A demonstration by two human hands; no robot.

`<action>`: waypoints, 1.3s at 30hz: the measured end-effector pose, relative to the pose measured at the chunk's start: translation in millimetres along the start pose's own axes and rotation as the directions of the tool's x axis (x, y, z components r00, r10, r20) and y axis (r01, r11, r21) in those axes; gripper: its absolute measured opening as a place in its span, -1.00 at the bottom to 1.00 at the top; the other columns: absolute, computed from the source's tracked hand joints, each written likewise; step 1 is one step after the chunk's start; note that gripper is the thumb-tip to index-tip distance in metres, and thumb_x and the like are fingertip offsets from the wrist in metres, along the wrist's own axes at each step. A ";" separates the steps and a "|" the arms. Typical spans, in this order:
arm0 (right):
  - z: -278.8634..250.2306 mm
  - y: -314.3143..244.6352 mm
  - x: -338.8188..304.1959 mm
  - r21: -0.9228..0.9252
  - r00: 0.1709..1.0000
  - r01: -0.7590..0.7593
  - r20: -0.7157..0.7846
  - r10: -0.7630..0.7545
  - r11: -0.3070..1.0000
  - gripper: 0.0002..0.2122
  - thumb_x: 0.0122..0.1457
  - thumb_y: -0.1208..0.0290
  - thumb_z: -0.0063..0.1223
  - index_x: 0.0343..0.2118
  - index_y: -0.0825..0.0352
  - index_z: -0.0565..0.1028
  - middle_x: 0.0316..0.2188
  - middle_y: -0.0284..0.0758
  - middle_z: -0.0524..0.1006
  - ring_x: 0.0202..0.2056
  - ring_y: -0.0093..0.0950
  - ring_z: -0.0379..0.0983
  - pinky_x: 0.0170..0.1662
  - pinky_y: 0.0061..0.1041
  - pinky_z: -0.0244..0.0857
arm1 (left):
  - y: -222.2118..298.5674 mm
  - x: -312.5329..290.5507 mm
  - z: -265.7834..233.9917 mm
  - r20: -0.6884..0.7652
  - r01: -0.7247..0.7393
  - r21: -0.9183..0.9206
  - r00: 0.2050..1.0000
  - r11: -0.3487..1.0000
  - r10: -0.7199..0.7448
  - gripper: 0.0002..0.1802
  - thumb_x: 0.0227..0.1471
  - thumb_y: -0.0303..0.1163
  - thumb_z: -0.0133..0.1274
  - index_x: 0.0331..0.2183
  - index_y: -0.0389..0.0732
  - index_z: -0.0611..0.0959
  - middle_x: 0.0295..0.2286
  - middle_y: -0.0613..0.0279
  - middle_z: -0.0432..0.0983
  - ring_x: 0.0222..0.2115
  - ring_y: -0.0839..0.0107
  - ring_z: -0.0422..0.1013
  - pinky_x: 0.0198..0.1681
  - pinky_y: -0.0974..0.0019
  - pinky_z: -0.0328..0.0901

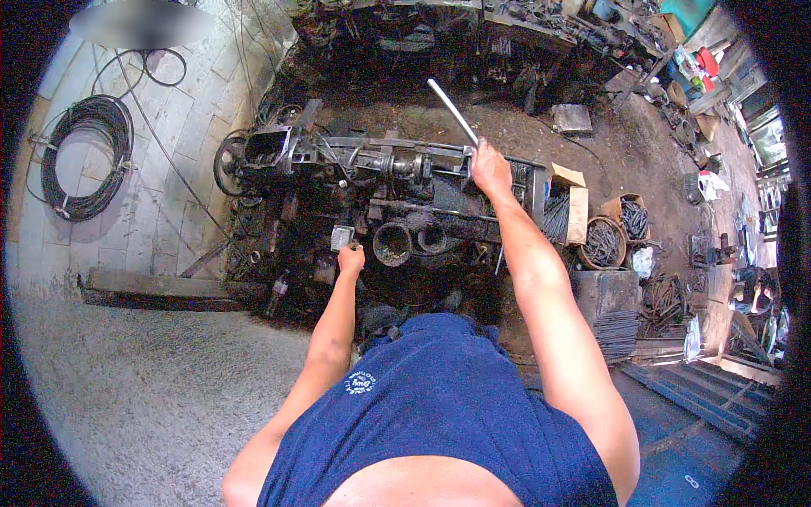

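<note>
My right hand [492,172] is closed round the lower end of a pale metal rod [453,110], which slants up and to the left over the right part of a dark, greasy lathe-like machine [397,165]. Lower down, at the machine's near side, my left hand [351,258] has its fingers curled closed; what they hold, if anything, I cannot make out. A small pale, boxy piece [342,237] shows just beyond that hand. Two round, open tins stand to its right, a larger tin [392,244] and a smaller tin [432,239].
On the right, a torn cardboard box [577,211] and a round basket [602,242] hold metal rods or pieces. A coil of black cable [87,158] hangs on the pale wall at left. Cluttered benches [507,34] line the far side. A plastic bottle [277,291] stands near the machine's left.
</note>
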State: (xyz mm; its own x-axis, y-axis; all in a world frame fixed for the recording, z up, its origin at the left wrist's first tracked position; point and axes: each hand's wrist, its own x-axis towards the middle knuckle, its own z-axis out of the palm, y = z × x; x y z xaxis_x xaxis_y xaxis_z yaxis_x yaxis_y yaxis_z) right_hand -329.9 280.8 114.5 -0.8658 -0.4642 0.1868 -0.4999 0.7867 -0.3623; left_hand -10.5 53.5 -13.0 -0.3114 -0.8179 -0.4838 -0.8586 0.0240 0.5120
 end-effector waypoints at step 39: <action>5.9 10.6 -1.7 0.003 1.000 -0.012 -0.012 0.012 1.000 -0.66 0.25 0.24 -0.20 -0.06 0.38 0.35 -0.32 -0.06 0.54 -0.29 -0.09 0.51 -0.22 -0.13 0.40 | 5.8 -8.8 -2.5 -0.021 -0.061 -0.021 0.998 0.998 0.061 -0.67 0.00 -0.25 0.08 -0.23 -0.27 0.65 -0.57 0.00 0.58 -0.65 0.23 0.50 -0.51 0.20 0.40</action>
State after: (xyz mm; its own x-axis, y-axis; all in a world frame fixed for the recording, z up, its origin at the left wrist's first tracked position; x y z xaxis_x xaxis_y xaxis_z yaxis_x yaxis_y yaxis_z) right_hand -333.6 287.6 105.0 -0.8719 -0.4499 0.1934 -0.4896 0.7907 -0.3676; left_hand -11.8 59.4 -3.9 -0.3542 -0.8269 -0.4368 -0.8294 0.0620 0.5552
